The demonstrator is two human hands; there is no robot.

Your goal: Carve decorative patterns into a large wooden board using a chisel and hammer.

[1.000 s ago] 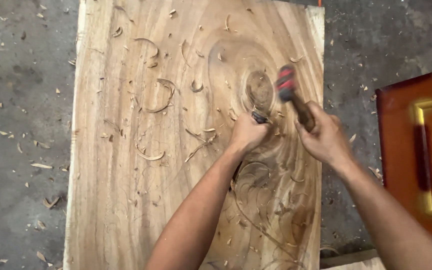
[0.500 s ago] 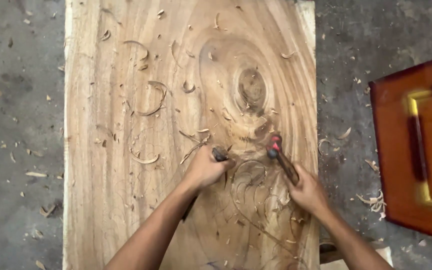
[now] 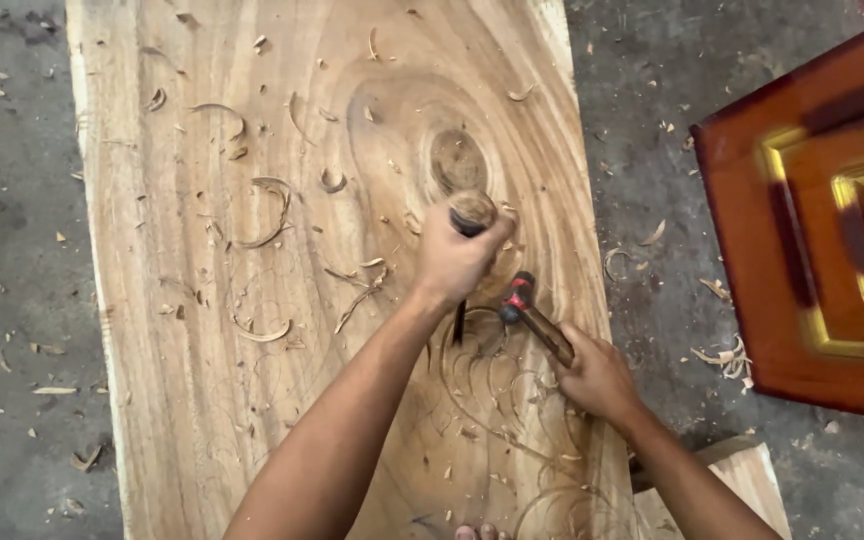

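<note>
A broad pale wood slab (image 3: 202, 380) lies on the ground, marked with curved carved lines and strewn with curled shavings. My left hand (image 3: 455, 258) grips a chisel (image 3: 471, 213) upright, its blade (image 3: 459, 322) set into the wood just below the dark knot (image 3: 457, 160). My right hand (image 3: 597, 378) holds a hammer by its wooden handle. The hammer's red and black head (image 3: 518, 297) hangs low, right of the chisel and close above the slab.
A glossy red-brown framed panel with gold trim (image 3: 812, 220) lies on the grey concrete floor (image 3: 12, 250) at the right. A pale wood block (image 3: 747, 480) sits at the lower right. Toes (image 3: 479, 532) show at the bottom edge. Shavings litter the floor.
The hammer came down from its raised position beside the knot to low near the slab. My left hand stays on the chisel, which now stands more upright. The view shifted a little.
</note>
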